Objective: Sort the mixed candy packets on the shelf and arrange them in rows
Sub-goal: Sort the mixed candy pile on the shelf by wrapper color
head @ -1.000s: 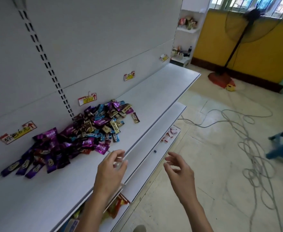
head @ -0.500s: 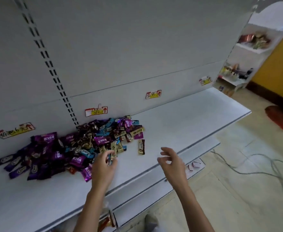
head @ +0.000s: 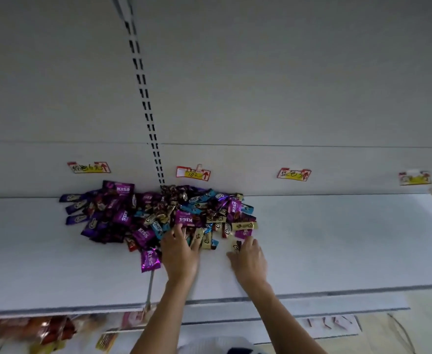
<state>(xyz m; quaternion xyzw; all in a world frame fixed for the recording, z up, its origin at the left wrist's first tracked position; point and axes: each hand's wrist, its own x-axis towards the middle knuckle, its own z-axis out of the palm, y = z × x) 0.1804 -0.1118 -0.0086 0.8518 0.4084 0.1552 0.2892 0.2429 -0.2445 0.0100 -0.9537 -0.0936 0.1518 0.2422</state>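
Dim, even light with faint shadows; wide-angle bending at the edges, and motion blur smears the lower corners.

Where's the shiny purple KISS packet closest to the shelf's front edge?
In the head view, the shiny purple KISS packet lies on the white shelf at the candy pile's near edge, just left of the left hand.

We see two bare arms coming in from 6 o'clock. The left forearm (head: 165, 315) ends in the left hand (head: 180, 254), and at its 3 o'clock the right forearm (head: 283, 318) ends in the right hand (head: 249, 259). Both arms are uncovered from the wrist to the lower edge. Between them, at 6 o'clock, a rounded fold of white clothing (head: 209, 344) shows. It has a dark patch (head: 240, 351) at its 4 o'clock, and it is too blurred for us to tell which garment it is.
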